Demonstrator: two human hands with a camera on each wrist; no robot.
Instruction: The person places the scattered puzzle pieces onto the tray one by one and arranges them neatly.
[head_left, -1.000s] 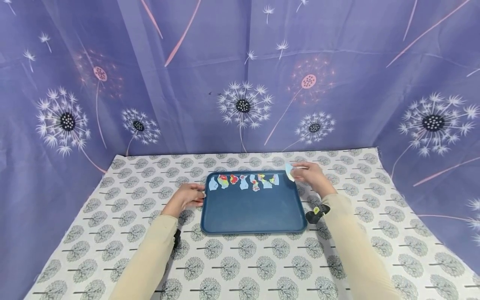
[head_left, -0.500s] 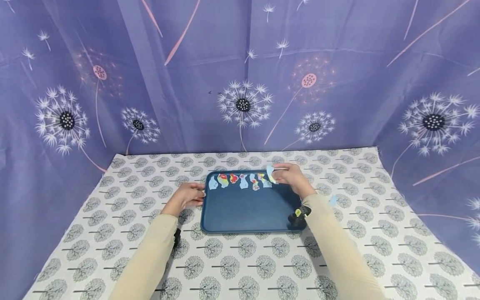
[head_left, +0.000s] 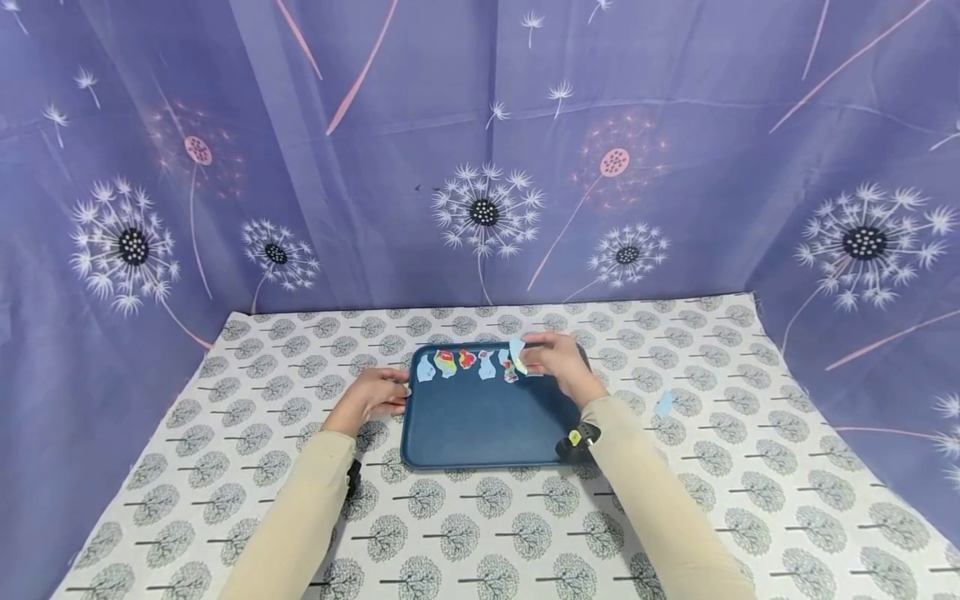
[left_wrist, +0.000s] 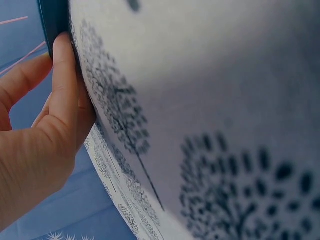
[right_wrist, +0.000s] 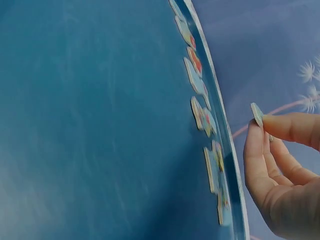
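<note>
My right hand (head_left: 558,364) pinches a small light-blue jigsaw puzzle piece (head_left: 516,348) between thumb and fingertips, over the back rim of the dark blue tray (head_left: 480,433). Seen from the right wrist, the held piece (right_wrist: 256,114) stands on edge, just beyond the rim. Thin puzzle pieces lie in a row along the tray's back edge, among them a light-blue one (head_left: 426,368), a red-and-yellow one (head_left: 446,362) and a red one (head_left: 467,359). The row's right end is partly hidden behind my right hand. At the tray's left edge, my left hand (head_left: 372,392) grips the rim between thumb and fingers.
To the right of the tray, another light-blue piece (head_left: 664,403) lies on the white tablecloth (head_left: 465,542) with its tree print. A purple dandelion-patterned curtain (head_left: 375,208) hangs behind the table and along both sides.
My right hand has moved left from the tray's back right corner, carrying the puzzle piece along the row. The loose piece on the cloth has come out from behind the sleeve. The left hand stays put.
</note>
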